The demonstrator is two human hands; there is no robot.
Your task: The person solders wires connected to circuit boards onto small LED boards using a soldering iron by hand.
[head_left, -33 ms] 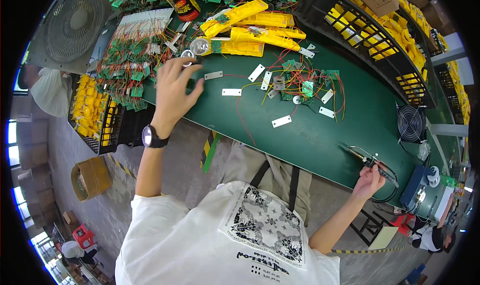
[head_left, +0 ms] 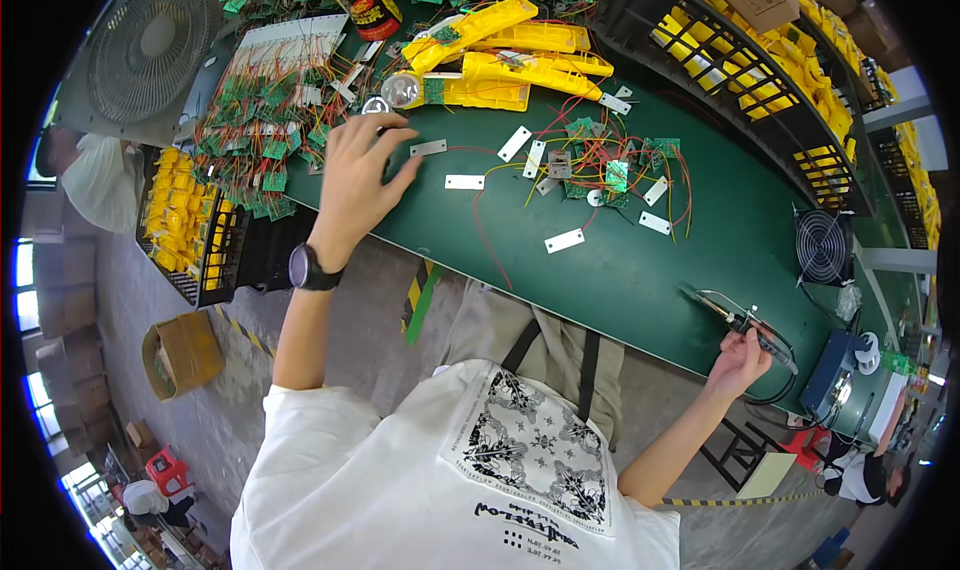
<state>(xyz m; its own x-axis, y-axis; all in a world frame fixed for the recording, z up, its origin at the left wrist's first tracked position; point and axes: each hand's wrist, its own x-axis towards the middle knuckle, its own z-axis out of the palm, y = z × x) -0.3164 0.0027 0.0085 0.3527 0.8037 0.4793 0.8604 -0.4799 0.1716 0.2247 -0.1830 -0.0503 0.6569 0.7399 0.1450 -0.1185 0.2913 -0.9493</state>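
The single view comes from a wide fisheye camera worn on the person's head, the left one of a side-by-side pair. It looks steeply down and forward, over the person's white shirt (head_left: 450, 470) at the lower edge, onto the green bench (head_left: 640, 270), which runs diagonally from upper left to lower right. The picture is upright and unmirrored. Straight bench edges bend toward the dark circular rim. The range is close: both forearms enter from below, the left hand (head_left: 358, 175) reaching the bench's near-left edge, the right hand (head_left: 738, 362) at its near-right corner. No second view is supplied, so no overlap applies.
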